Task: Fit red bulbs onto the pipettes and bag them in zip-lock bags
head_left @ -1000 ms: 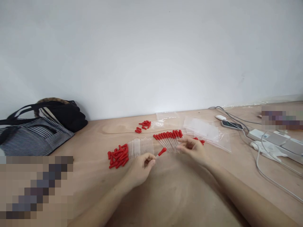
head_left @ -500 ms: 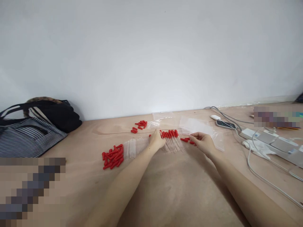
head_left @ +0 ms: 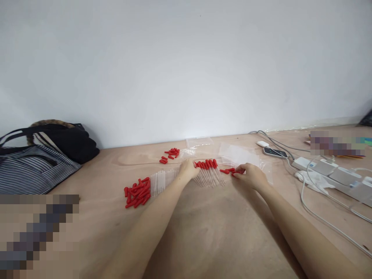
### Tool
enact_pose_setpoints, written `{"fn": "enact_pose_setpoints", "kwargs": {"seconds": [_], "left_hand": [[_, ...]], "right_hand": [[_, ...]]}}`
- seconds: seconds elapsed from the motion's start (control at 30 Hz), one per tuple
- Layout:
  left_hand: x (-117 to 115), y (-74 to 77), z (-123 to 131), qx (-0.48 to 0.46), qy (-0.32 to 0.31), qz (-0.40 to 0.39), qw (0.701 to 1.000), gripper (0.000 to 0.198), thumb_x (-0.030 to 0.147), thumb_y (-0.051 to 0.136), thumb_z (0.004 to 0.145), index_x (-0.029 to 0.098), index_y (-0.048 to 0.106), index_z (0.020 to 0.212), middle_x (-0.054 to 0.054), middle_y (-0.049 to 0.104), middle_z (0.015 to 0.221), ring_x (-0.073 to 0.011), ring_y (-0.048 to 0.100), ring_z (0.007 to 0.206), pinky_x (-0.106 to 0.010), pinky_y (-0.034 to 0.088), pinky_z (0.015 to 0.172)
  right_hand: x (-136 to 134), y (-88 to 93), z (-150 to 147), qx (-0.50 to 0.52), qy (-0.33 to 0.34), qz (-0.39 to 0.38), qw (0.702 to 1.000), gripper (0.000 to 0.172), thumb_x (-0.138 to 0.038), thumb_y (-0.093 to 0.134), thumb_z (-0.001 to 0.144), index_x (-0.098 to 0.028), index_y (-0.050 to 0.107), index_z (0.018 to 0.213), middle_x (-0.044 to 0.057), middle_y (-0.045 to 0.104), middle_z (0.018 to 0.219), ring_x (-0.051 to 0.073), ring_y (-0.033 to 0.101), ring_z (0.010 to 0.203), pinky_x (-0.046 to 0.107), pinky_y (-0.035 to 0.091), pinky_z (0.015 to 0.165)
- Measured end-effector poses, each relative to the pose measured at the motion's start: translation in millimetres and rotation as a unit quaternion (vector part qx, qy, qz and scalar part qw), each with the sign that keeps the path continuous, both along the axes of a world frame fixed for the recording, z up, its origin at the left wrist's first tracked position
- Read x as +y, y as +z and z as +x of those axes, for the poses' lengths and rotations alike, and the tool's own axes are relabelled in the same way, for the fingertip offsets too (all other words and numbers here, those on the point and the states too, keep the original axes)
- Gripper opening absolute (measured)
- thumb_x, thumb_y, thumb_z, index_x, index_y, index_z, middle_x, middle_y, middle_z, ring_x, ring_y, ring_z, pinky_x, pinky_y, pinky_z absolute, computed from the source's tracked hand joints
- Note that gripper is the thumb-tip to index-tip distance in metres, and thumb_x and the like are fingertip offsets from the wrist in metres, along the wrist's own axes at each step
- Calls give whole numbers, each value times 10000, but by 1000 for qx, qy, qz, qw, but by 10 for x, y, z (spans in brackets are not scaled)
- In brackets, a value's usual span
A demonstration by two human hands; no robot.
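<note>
Left hand (head_left: 188,170) at the left end of the fanned row of red-bulbed droppers (head_left: 209,174), mid-worktop (head_left: 203,232); fingertips at the end bulb, can't tell if that grip is closed on it. Right hand (head_left: 251,176) over the loose red bulbs (head_left: 224,171) just right of the row, thumb and forefinger around one; can't tell if it's pinched. For clean handling, I'd say: light touch on the left, droppers lie close and one nudge could skew the fan; keep bulbs level, tips toward the near side. On the right, take one bulb by its sides, since rubber likely squashes and rolls. Left forearm passes close to the bare clear tubes (head_left: 162,182), so keep it lifted. Bulb pile (head_left: 138,192) farther left.
</note>
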State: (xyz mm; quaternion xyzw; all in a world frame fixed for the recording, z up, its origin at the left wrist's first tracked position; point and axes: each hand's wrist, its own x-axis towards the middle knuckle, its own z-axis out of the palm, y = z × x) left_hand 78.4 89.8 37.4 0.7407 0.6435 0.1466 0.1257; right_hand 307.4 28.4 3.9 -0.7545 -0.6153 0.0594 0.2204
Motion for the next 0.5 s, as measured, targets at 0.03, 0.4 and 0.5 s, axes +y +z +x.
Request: {"fn": "enact_pose_setpoints", "kwargs": {"seconds": [0.03,0.4,0.5], "left_hand": [[-6,41,-96,2,-1,8,1000,107,250,599,651,164,606,715,-56,660,778,-183,601,746,-239,417,624],[-508,-93,-711,98,13,90,991,166,294,489,758,197,624,774,-53,601,891,-202,538,875,-287,386,715],[-518,-155,-547,130,17,96,987,220,322,500,751,162,623,838,-100,579,943,-245,497,942,-334,361,776]], "right_hand": [[1,-4,2,-22,5,-6,1000,185,-348,562,647,-240,675,748,45,645,778,191,578,703,243,351,536],[18,-51,19,-100,22,-59,993,223,-388,516,698,-244,666,779,55,614,873,191,569,710,248,342,531],[20,-41,10,-108,26,-71,991,204,-369,516,709,-236,659,768,53,602,890,184,567,712,244,341,532]]}}
